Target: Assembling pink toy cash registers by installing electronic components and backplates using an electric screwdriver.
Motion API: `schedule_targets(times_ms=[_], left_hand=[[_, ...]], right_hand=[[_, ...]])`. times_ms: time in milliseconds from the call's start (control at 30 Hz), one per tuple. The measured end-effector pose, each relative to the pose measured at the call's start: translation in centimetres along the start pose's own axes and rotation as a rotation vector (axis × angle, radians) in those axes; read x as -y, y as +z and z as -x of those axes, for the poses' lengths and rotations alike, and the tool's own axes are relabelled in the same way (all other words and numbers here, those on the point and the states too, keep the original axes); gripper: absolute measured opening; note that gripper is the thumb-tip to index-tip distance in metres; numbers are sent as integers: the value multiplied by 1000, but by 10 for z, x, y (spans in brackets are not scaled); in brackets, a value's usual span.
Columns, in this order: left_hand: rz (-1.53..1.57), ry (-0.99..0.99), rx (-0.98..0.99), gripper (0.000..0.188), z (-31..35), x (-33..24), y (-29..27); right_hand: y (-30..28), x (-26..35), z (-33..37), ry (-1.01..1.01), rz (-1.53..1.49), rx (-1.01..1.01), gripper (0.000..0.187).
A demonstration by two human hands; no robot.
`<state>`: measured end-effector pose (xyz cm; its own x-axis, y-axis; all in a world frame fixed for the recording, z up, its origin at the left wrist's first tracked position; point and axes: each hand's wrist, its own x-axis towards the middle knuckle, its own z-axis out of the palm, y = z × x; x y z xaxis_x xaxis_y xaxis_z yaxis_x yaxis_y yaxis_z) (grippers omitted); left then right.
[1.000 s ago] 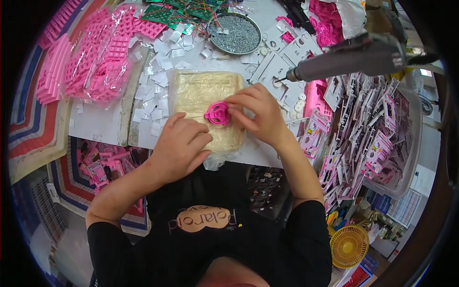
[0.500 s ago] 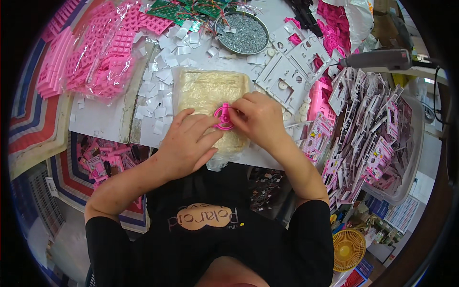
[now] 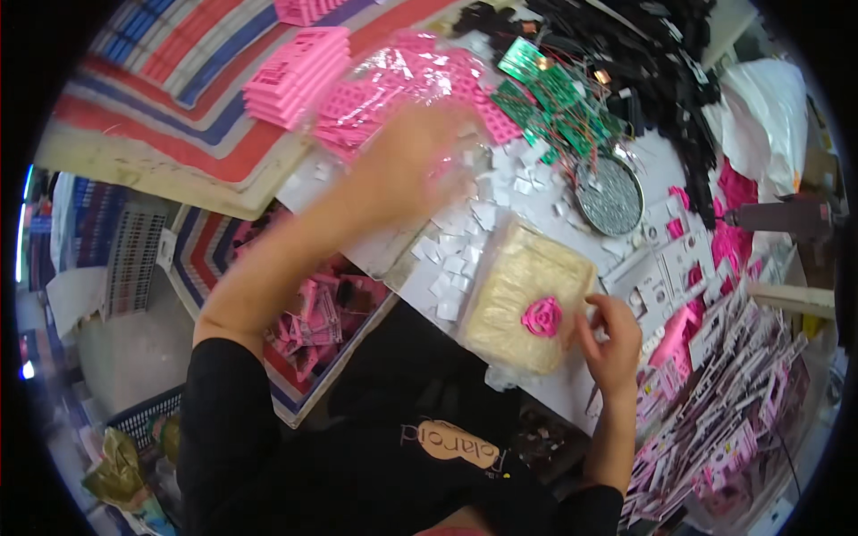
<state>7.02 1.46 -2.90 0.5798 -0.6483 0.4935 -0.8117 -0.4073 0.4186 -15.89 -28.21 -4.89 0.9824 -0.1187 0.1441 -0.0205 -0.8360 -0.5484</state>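
Note:
My left hand (image 3: 416,165) is smeared by motion over the clear bag of pink keypad-like plastic parts (image 3: 366,98); its fingers do not show clearly. My right hand (image 3: 612,344) rests at the right edge of a cream, plastic-wrapped pad (image 3: 500,304). Its fingers are loosely curled, with a gap between thumb and forefinger and nothing seen between them. On the pad lies a round, bright pink plastic part (image 3: 542,316), just left of my right fingertips and apart from them.
Small white squares (image 3: 451,259) litter the table beside the pad. Beyond are a round dish of screws (image 3: 617,219), green circuit boards (image 3: 559,98) and stacked pink panels (image 3: 299,76). At right are white plastic frames (image 3: 666,268), a grey electric screwdriver (image 3: 782,217) and piled printed panels (image 3: 715,402).
The view has swung left. My left hand has left the pink part and moved far left to the bag. My right hand has let go of the part, which now lies on the pad.

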Motion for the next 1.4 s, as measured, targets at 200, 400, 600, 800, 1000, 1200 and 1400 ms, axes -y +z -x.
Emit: schedule_targets(times_ms=[200, 400, 600, 800, 1000, 1200, 1400], left_hand=[[-623, -813, 30, 115, -11, 297, -156], [-195, -762, 483, 89, -8, 321, -150], [-79, -740, 217, 71, -11, 328, -130], [616, -775, -46, 52, 1, 187, -113], [1407, -776, 89, 34, 15, 50, -32], [1256, -922, -23, 27, 39, -48, 30], [1379, -1068, 82, 33, 50, -70, 40]], right_hand=[[-11, -8, 13, 30, -58, -46, 20], [-29, -24, 35, 18, 39, -61, 17], [-44, -31, 56, -16, -4, -66, 13], [-91, -65, 84, 364, 136, -339, 19], [-106, -160, 45, 485, 773, -521, 47], [-155, -162, 46, 779, 329, -623, 31], [-177, -156, 74, 480, -1060, -1324, 25]])
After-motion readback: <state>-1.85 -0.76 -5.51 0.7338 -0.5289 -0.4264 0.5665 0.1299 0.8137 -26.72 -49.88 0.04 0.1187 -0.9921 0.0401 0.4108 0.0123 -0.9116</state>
